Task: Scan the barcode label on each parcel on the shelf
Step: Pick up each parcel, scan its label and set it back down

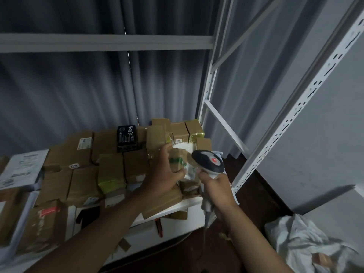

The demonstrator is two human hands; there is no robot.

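Note:
A white shelf (pixel 173 210) at mid-height carries many brown cardboard parcels (pixel 82 180). My left hand (pixel 162 174) grips a small brown parcel with green tape (pixel 178 161) and lifts it a little above the pile near the shelf's right end. My right hand (pixel 215 187) is closed on the handle of a grey-and-white barcode scanner (pixel 209 162), whose head sits just right of that parcel and points toward it. The parcel's label is blurred.
A black box with white writing (pixel 127 137) stands at the back of the pile. A white paper parcel (pixel 21 168) lies at the left. White perforated shelf uprights (pixel 291 113) rise at the right. A white plastic bag (pixel 307 245) lies on the dark floor at lower right.

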